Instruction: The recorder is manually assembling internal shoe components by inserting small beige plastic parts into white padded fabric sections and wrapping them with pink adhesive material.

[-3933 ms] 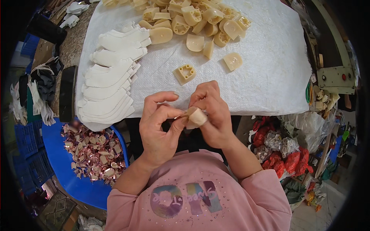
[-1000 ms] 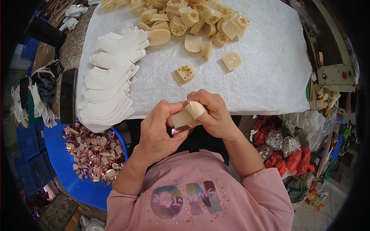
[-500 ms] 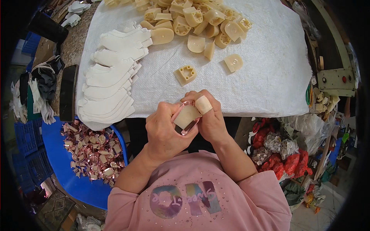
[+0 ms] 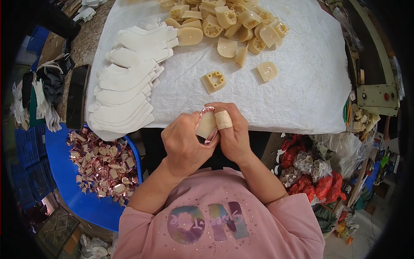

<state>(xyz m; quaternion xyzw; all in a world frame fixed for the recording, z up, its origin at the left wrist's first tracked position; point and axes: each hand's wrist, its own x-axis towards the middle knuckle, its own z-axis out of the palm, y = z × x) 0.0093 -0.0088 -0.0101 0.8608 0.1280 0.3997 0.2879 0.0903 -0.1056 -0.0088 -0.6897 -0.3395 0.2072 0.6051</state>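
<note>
Above my lap, at the near edge of the table, both hands are closed round a shoe heel (image 4: pixel 206 125). Its beige flat face is turned up, and shiny pink covering (image 4: pixel 208 109) is gathered in small pleats along its curved rim. My left hand (image 4: pixel 183 139) grips it from the left side. On the other side, my right hand (image 4: pixel 235 136) wraps round it, its thumb, bound with beige tape (image 4: pixel 223 119), pressing at the rim. Fingers hide much of the heel's underside. A bare beige heel (image 4: pixel 214 81) lies on the white woven sheet (image 4: pixel 177 99) just beyond my hands.
A pile of beige heels (image 4: pixel 226 17) covers the far part of the table. Overlapping white cut pieces (image 4: pixel 125 93) lie at left, near a black phone (image 4: pixel 78 97). A blue tub (image 4: pixel 92 211) holds many pink-covered heels (image 4: pixel 108 166). Red bags (image 4: pixel 323 186) sit at lower right.
My right thumb has shifted left along the pleated rim, and the heel has turned a little in my hands. The whole view has moved slightly.
</note>
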